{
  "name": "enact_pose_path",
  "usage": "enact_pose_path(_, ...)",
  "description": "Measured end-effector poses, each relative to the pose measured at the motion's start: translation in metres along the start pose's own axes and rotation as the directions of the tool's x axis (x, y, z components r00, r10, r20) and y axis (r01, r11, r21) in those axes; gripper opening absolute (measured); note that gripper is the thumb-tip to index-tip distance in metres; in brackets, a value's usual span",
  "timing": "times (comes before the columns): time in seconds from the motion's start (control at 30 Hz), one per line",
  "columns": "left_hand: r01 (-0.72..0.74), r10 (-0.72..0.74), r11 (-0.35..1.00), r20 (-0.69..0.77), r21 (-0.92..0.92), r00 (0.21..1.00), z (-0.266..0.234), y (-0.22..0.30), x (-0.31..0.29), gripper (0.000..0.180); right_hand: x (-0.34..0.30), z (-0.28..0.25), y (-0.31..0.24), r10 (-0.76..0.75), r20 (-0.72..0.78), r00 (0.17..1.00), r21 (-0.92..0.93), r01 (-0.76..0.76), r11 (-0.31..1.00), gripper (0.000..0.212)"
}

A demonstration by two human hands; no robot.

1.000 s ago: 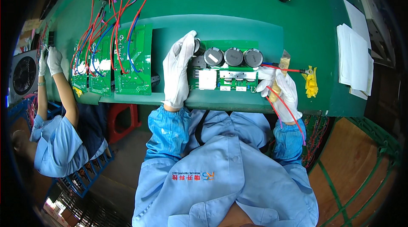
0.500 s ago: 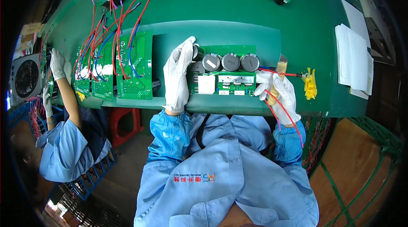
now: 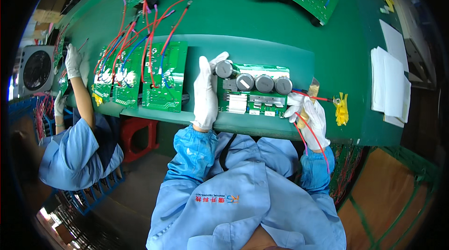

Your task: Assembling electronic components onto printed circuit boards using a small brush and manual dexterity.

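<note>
In front of me, component side up, is a green circuit board (image 3: 262,70) with a row of several large black cylindrical capacitors (image 3: 264,83) and a white block at its lower left. My left hand (image 3: 206,93), in a white glove, holds the board's left edge, some fingers reaching behind the leftmost capacitor. At the right edge is my gloved right hand (image 3: 309,119), closed round a tan, flat-ended stick-like tool (image 3: 314,87). Red wires (image 3: 309,130) loop over that hand, and a red and blue lead runs rightward past the tool. Its fingertips touch the board's corner.
Left of my board stand several wired green boards (image 3: 163,77); more boards (image 3: 314,0) lie along the far side. Yellow strips (image 3: 341,109) hang together at right, near white papers (image 3: 389,81). At far left, a co-worker's gloved hand (image 3: 73,60) is beside a fan (image 3: 37,70).
The whole view has shifted, so the bench sits lower. The board is turned slightly clockwise, and its leftmost capacitor shows more fully as my left fingers spread. My right hand keeps the tool.
</note>
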State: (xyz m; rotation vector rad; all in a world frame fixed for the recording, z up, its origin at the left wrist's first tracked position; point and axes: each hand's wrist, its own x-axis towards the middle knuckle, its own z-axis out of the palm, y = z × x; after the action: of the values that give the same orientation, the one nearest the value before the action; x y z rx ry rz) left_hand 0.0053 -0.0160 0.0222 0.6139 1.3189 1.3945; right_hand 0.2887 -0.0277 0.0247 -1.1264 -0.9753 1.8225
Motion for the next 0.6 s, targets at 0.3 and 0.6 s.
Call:
enact_pose_path(0.3,0.075,-0.077,0.997,0.119,0.021,0.99,-0.008,0.016,-0.023,0.063,0.002,-0.011,0.023,-0.035,-0.081,0.996,0.085,0.041,0.996,0.046)
enact_pose_path(0.6,-0.112,0.113,0.991,-0.005,0.069,0.994,-0.014,0.017,-0.06,0.053,0.01,-0.009,0.015,-0.103,-0.069,0.992,0.207,0.115,0.972,0.055)
